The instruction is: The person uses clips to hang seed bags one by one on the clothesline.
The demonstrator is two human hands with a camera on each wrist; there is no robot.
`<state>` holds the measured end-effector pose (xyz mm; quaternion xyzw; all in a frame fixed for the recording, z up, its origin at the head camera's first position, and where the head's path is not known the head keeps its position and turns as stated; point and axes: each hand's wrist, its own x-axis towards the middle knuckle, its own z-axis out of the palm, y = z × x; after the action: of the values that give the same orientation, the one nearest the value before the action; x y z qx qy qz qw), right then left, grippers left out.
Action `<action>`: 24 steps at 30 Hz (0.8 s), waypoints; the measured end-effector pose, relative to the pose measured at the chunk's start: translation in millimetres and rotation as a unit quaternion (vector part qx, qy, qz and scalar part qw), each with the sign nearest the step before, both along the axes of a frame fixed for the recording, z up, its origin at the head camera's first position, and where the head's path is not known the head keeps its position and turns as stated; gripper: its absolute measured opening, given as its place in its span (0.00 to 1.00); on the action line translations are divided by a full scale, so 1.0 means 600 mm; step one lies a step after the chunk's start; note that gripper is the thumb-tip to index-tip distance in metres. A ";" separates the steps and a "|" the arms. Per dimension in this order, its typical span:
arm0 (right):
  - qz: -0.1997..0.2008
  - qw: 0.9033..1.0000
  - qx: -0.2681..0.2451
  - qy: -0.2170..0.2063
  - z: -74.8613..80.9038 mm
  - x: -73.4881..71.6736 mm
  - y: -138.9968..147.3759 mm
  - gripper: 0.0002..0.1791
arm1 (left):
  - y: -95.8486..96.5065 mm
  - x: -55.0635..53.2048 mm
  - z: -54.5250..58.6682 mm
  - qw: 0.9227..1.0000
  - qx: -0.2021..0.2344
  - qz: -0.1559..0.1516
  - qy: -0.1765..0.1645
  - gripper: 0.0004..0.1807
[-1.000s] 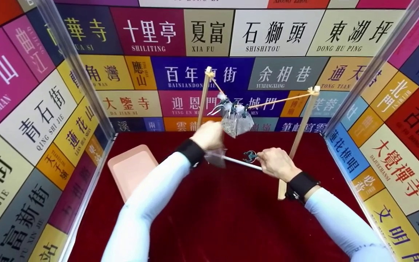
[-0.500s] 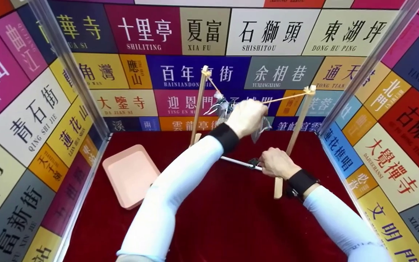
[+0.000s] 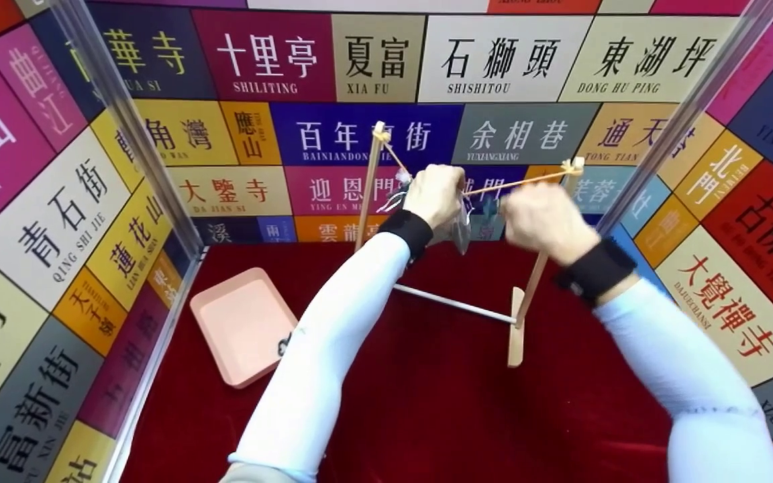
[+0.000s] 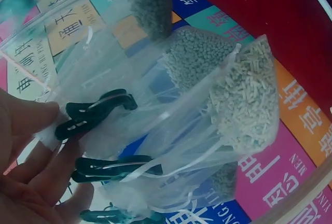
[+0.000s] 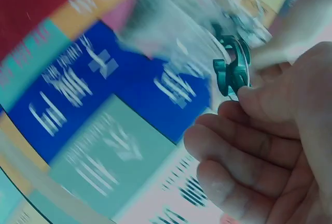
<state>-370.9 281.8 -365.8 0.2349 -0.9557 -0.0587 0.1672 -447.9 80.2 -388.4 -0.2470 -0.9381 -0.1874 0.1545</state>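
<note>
My left hand (image 3: 435,194) is up at the orange cord (image 3: 517,183), pinching the gathered top of a clear plastic bag (image 4: 98,73). Green clothespins (image 4: 96,111) sit along the bag tops beside its fingers. Several bags hang there; one holds pale pellets (image 4: 246,99), another grey granules (image 4: 194,55). To the right, my right hand (image 3: 541,218), blurred in the head view, pinches a green clothespin (image 5: 232,66) between thumb and index finger. That clothespin points toward the hanging bags. The left hand hides much of the bags in the head view.
The cord runs between two wooden posts, left (image 3: 368,194) and right (image 3: 534,285), joined low by a white rod (image 3: 457,304). A pink tray (image 3: 242,322) lies at the left on red cloth, a small dark item (image 3: 284,346) at its right edge. Printed walls surround this.
My left hand has risen from low by the rod to the cord with a bag, then shifted slightly left. My right hand has lifted from the rod up toward the cord, carrying a clothespin.
</note>
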 end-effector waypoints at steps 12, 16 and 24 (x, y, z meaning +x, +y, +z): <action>-0.024 0.994 -0.013 -0.103 0.054 -0.064 -0.041 0.09 | 0.008 0.003 -0.006 1.000 -0.009 -0.020 0.020 0.07; -0.019 0.993 -0.016 -0.112 0.053 -0.069 -0.049 0.09 | 0.007 0.003 -0.007 0.999 0.005 -0.035 0.004 0.08; -0.018 0.994 0.026 -0.108 0.035 -0.071 -0.068 0.09 | -0.002 0.006 -0.016 0.999 0.001 -0.037 0.009 0.07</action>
<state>-413.7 241.1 -344.9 0.2270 -0.9704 -0.0605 0.0556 -444.4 79.2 -397.9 -0.2828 -0.9267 -0.1919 0.1562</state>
